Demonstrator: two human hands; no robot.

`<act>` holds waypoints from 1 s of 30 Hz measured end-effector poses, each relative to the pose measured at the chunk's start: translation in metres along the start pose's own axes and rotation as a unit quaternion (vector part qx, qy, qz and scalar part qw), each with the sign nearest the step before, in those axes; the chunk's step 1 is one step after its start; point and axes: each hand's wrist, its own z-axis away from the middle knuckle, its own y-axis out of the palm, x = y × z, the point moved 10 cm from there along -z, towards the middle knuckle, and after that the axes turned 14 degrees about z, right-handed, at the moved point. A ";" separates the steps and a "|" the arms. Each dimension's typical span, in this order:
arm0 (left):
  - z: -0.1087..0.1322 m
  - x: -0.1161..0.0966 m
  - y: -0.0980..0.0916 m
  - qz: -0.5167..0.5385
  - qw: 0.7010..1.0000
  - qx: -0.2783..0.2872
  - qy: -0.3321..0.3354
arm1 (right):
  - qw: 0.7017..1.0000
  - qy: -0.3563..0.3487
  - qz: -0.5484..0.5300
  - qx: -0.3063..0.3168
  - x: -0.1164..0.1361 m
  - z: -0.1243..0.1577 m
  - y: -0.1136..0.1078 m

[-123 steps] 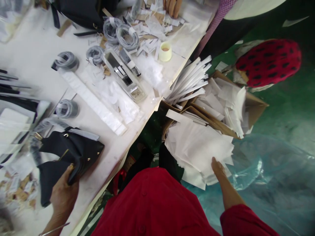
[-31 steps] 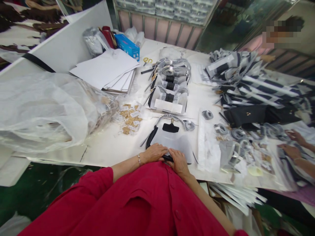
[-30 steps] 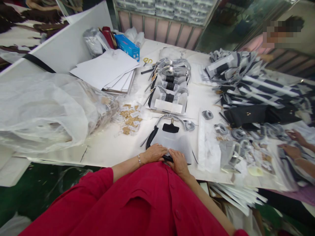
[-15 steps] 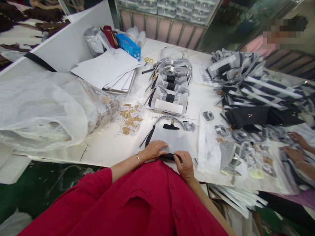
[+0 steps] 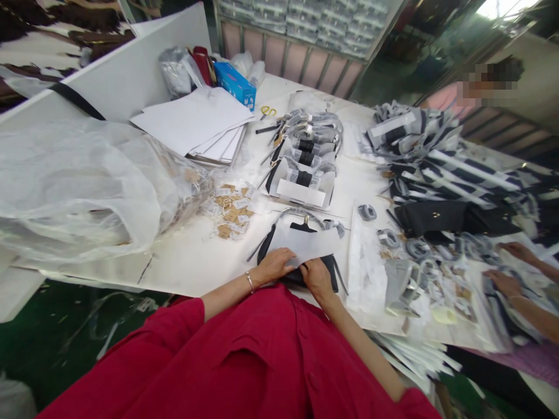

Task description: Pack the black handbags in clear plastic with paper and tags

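A black handbag (image 5: 331, 269) lies flat on the table before me, its handle wrapped in clear plastic (image 5: 286, 214) curving away at the far side. Over the bag is a translucent white sheet (image 5: 305, 242), its near edge raised off the bag's lower part. My left hand (image 5: 276, 264), with a bracelet at the wrist, pinches the sheet's near left edge. Beside it, my right hand (image 5: 315, 278) has its fingers closed at the same edge, a little to the right. The fingertips of both hands are partly hidden.
Wrapped bags (image 5: 301, 180) stand in a row beyond. Cardboard tags (image 5: 233, 212) and a large plastic bag (image 5: 87, 192) lie left; white sheets (image 5: 196, 119) are behind. At right are piled black bags (image 5: 454, 218) and another person's hands (image 5: 506, 283).
The sheet's near edge has come up and away from me, baring the black lower part of the bag. My hands have drawn closer together, the right one moving left and slightly up.
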 end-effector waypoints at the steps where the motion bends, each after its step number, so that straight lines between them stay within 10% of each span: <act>1: 0.000 0.002 -0.001 -0.005 1.000 -0.013 -0.012 | 1.000 0.002 0.007 0.019 0.002 -0.004 -0.001; 26: 0.006 -0.015 0.010 -0.084 0.995 0.025 0.057 | 0.961 0.089 -0.034 0.259 -0.014 0.020 0.011; 30: 0.008 -0.025 0.012 -0.113 0.988 0.041 0.094 | 0.987 0.030 -0.117 0.108 -0.013 0.031 -0.034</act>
